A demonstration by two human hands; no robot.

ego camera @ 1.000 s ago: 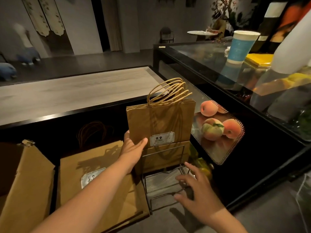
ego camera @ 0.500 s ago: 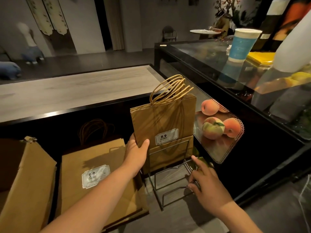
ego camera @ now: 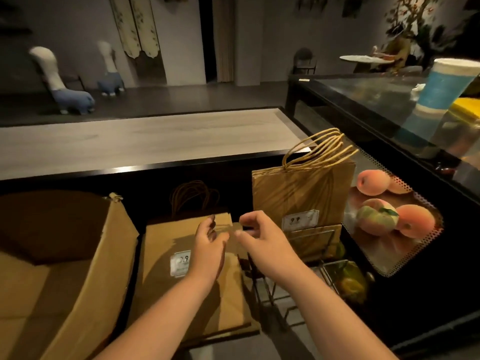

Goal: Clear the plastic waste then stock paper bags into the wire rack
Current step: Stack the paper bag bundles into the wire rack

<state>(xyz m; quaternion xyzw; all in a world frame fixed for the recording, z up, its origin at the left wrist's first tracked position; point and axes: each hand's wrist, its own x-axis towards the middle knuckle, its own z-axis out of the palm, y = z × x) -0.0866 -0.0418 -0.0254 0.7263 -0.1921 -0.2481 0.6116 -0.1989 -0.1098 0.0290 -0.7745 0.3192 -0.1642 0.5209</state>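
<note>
reaching over a flat stack of brown kraft paper bags [ego camera: 166,255] with white price labels, a person's left hand [ego camera: 207,245] and right hand [ego camera: 259,237] meet above its far edge, fingers loosely curled; whether they pinch the top bag's edge cannot be told through the blur. right of the stack, a bundle of upright brown paper bags with twisted paper handles [ego camera: 304,193] stands in the far end of a thin wire rack [ego camera: 283,302], its handles leaning to the right and neither hand touching it. near the rack's right side lies a yellow-green fruit [ego camera: 350,284]. farther right, three pink peaches [ego camera: 389,211] sit on a perforated metal tray [ego camera: 384,261] inside a black glass-topped display case [ego camera: 389,100], on which stands a blue-and-white paper cup [ego camera: 444,84]. at left sits an open brown cardboard box [ego camera: 91,268]. beyond the bags runs a pale wood-grain counter [ego camera: 145,141], and two blue-and-white plush animals [ego camera: 65,84] stand on the dark floor at far left.
</note>
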